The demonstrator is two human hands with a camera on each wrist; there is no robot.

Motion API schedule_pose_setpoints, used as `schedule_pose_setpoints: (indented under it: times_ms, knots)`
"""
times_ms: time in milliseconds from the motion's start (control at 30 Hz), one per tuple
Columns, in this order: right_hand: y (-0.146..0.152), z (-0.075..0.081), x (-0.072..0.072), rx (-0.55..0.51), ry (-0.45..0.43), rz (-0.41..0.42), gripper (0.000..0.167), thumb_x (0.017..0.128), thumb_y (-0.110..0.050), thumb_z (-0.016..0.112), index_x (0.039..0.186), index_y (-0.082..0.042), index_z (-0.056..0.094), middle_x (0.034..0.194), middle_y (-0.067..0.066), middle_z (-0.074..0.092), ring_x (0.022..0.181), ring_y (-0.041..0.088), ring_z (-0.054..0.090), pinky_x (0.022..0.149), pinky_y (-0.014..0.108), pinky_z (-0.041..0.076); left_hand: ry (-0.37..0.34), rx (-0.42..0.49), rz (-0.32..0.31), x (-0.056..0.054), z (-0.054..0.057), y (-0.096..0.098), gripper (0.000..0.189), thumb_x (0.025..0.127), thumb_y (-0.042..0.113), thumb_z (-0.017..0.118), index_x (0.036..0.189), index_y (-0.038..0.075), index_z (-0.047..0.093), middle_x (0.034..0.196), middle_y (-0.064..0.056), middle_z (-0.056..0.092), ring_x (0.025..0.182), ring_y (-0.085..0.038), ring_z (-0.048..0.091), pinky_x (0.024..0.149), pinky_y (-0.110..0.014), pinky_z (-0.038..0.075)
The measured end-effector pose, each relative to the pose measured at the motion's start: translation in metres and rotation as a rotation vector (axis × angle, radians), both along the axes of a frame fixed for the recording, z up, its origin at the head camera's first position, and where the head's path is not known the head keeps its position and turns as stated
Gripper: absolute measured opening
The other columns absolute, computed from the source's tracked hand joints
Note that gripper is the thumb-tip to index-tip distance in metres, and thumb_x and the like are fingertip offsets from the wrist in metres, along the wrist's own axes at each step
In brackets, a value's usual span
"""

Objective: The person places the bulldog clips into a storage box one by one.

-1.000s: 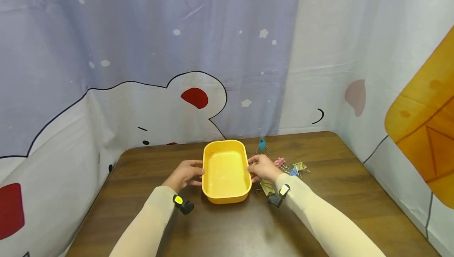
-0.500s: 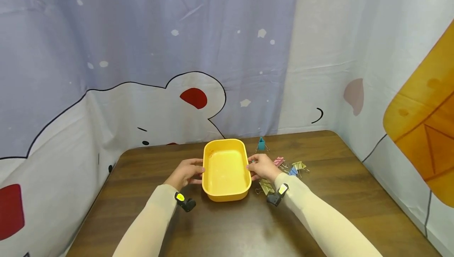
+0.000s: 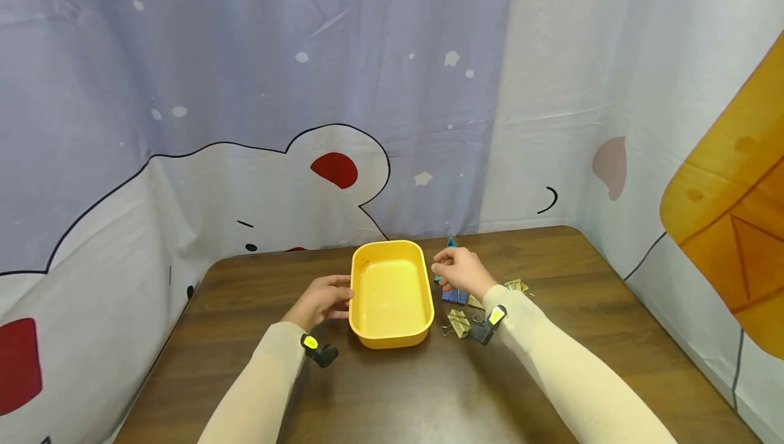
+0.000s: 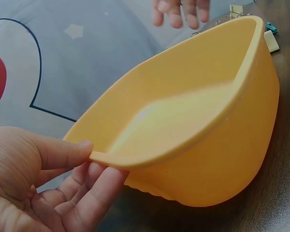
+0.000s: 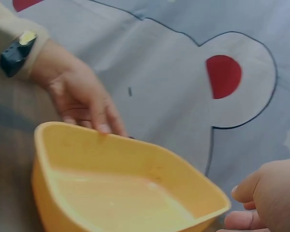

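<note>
A yellow plastic bin (image 3: 392,294) with a bare inside sits on the wooden table. My left hand (image 3: 315,302) pinches its left rim, thumb (image 4: 77,153) on top and fingers beneath, as the left wrist view shows. My right hand (image 3: 462,274) is off the right rim, its fingers loosely bent and holding nothing visible, over a group of binder clips. Close below it lie a blue binder clip (image 3: 454,296) and a yellow binder clip (image 3: 458,323). Behind it a teal binder clip (image 3: 451,242) shows in part. The hand and sleeve hide some of the clips.
Another yellow binder clip (image 3: 516,285) lies farther right, beyond the right wrist. The brown table (image 3: 257,362) ends at the back against a printed curtain (image 3: 429,90). Each wrist wears a small black camera (image 3: 320,351) on a strap.
My right hand has let go of the bin's right rim and moved a little right and back, uncovering the blue clip and covering others. The left hand and bin have stayed put.
</note>
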State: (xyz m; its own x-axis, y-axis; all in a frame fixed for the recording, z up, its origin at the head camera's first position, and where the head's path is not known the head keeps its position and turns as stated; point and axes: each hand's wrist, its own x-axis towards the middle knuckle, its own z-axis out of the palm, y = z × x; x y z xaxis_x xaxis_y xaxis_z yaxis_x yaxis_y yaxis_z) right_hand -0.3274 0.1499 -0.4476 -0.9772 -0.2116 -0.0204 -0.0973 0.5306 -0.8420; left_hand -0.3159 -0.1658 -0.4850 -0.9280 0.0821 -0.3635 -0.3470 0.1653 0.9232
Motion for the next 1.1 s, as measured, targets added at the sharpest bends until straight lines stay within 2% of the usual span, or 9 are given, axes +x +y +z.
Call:
schedule_pose_setpoints:
  times_ms: [200, 400, 467, 567, 633, 733, 833, 967, 1100]
  knots:
    - [0.017, 0.014, -0.014, -0.009, 0.037, -0.014, 0.032, 0.101, -0.017, 0.061, 0.126, 0.002, 0.062, 0.108, 0.02, 0.071, 0.083, 0.029, 0.072, 0.074, 0.042, 0.061, 0.003, 0.009, 0.005, 0.001, -0.003, -0.002, 0.051, 0.097, 0.003, 0.065, 0.146, 0.003, 0.05, 0.116, -0.021, 0.065, 0.089, -0.025, 0.067, 0.072, -0.039, 0.062]
    - [0.029, 0.021, -0.026, -0.017, 0.058, -0.066, 0.029, 0.101, -0.015, 0.06, 0.123, 0.004, 0.064, 0.101, 0.017, 0.071, 0.094, 0.041, 0.068, 0.076, 0.044, 0.061, -0.003, 0.009, 0.009, 0.002, -0.002, -0.003, 0.05, 0.098, 0.005, 0.064, 0.146, 0.005, 0.051, 0.117, -0.022, 0.064, 0.093, -0.028, 0.068, 0.074, -0.04, 0.062]
    - [0.032, 0.021, -0.03, -0.009, 0.067, -0.085, 0.027, 0.101, -0.014, 0.06, 0.121, 0.004, 0.064, 0.096, 0.015, 0.071, 0.087, 0.037, 0.069, 0.072, 0.038, 0.06, -0.009, 0.012, 0.014, 0.001, -0.002, -0.003, 0.05, 0.098, 0.005, 0.065, 0.146, 0.005, 0.051, 0.119, -0.023, 0.064, 0.095, -0.029, 0.068, 0.075, -0.04, 0.062]
    - [0.035, 0.02, -0.036, 0.006, 0.082, -0.105, 0.027, 0.101, -0.013, 0.06, 0.12, 0.005, 0.065, 0.094, 0.014, 0.071, 0.075, 0.023, 0.067, 0.066, 0.033, 0.059, -0.011, 0.015, 0.021, 0.0, -0.003, -0.002, 0.049, 0.098, 0.005, 0.065, 0.145, 0.005, 0.052, 0.121, -0.024, 0.064, 0.095, -0.03, 0.068, 0.075, -0.041, 0.062]
    - [0.036, 0.018, -0.038, 0.033, 0.092, -0.113, 0.028, 0.1, -0.014, 0.06, 0.12, 0.005, 0.065, 0.098, 0.016, 0.071, 0.07, 0.016, 0.064, 0.065, 0.031, 0.058, -0.012, 0.016, 0.027, -0.001, -0.003, -0.003, 0.049, 0.098, 0.005, 0.065, 0.145, 0.005, 0.052, 0.121, -0.024, 0.065, 0.094, -0.029, 0.068, 0.074, -0.04, 0.062]
    - [0.038, 0.016, -0.04, 0.082, 0.112, -0.123, 0.03, 0.1, -0.015, 0.06, 0.122, 0.005, 0.065, 0.107, 0.02, 0.071, 0.069, 0.016, 0.065, 0.067, 0.033, 0.057, -0.009, 0.02, 0.028, -0.001, -0.004, -0.003, 0.049, 0.098, 0.005, 0.065, 0.145, 0.005, 0.052, 0.12, -0.023, 0.065, 0.091, -0.027, 0.068, 0.073, -0.04, 0.062]
    - [0.039, 0.014, -0.041, 0.132, 0.129, -0.141, 0.032, 0.1, -0.016, 0.06, 0.123, 0.004, 0.066, 0.114, 0.021, 0.07, 0.082, 0.026, 0.069, 0.074, 0.036, 0.056, -0.008, 0.023, 0.027, -0.002, -0.006, -0.003, 0.048, 0.098, 0.006, 0.065, 0.144, 0.006, 0.053, 0.118, -0.022, 0.066, 0.088, -0.025, 0.068, 0.072, -0.04, 0.062]
    - [0.041, 0.009, -0.045, 0.17, 0.15, -0.162, 0.033, 0.099, -0.017, 0.059, 0.123, 0.005, 0.066, 0.116, 0.022, 0.07, 0.101, 0.035, 0.067, 0.087, 0.045, 0.054, -0.01, 0.022, 0.031, -0.003, -0.007, -0.003, 0.048, 0.097, 0.005, 0.066, 0.144, 0.006, 0.054, 0.117, -0.022, 0.066, 0.087, -0.024, 0.068, 0.072, -0.039, 0.062]
    - [0.043, -0.002, -0.055, 0.17, 0.134, -0.19, 0.035, 0.095, -0.014, 0.059, 0.124, 0.004, 0.066, 0.116, 0.022, 0.07, 0.105, 0.036, 0.066, 0.091, 0.047, 0.053, -0.008, 0.016, 0.025, -0.002, -0.006, -0.003, 0.05, 0.098, 0.006, 0.065, 0.145, 0.006, 0.052, 0.119, -0.023, 0.065, 0.089, -0.026, 0.069, 0.072, -0.039, 0.062]
